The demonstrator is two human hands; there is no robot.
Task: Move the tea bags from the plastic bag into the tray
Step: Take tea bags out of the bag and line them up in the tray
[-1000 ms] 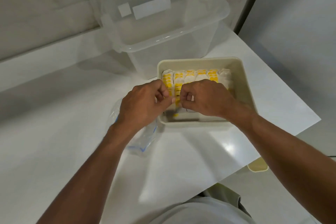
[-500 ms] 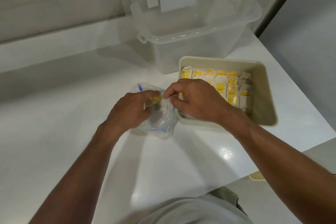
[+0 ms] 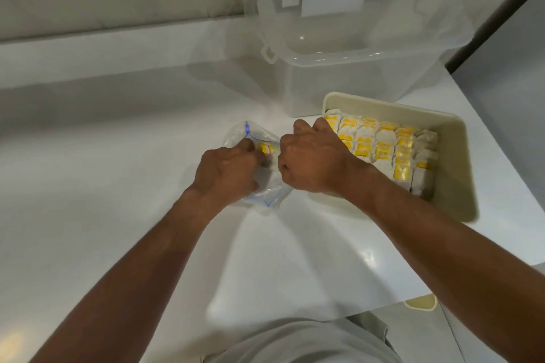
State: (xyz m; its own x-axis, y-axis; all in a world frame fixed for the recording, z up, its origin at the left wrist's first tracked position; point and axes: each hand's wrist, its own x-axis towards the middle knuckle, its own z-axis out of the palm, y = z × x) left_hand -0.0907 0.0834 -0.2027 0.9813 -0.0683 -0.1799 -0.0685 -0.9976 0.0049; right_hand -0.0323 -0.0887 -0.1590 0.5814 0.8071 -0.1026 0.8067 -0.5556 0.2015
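- Gripping the plastic bag (image 3: 265, 199) at its mouth, the left hand (image 3: 228, 169) has its fingers curled into the crumpled film. The fingertips are just beside a yellow-tagged tea bag (image 3: 264, 148) inside.
- The right hand (image 3: 312, 162) is curled at the same opening, knuckles up. Its fingertips are hidden, so I cannot tell whether it pinches film or a tea bag.
- The bag lies towards the middle of the white bench (image 3: 118, 186), just left of the tray (image 3: 455, 174).
- The tray sits by the bench's right edge, packed with upright rows of tea bags (image 3: 383, 144). A clear storage box (image 3: 354, 68) stands behind it at the far edge.
- Risk: the film is slack, so a pull may lift the whole bag instead of freeing the tea bag, or the tag may snag on the mouth.
- Risk: a loosely pinched tea bag could drop onto the bench short of the tray.
- Risk: pushing another tea bag into the crowded rows could tip them, and the right forearm crossing the tray's near corner could nudge it towards the edge.
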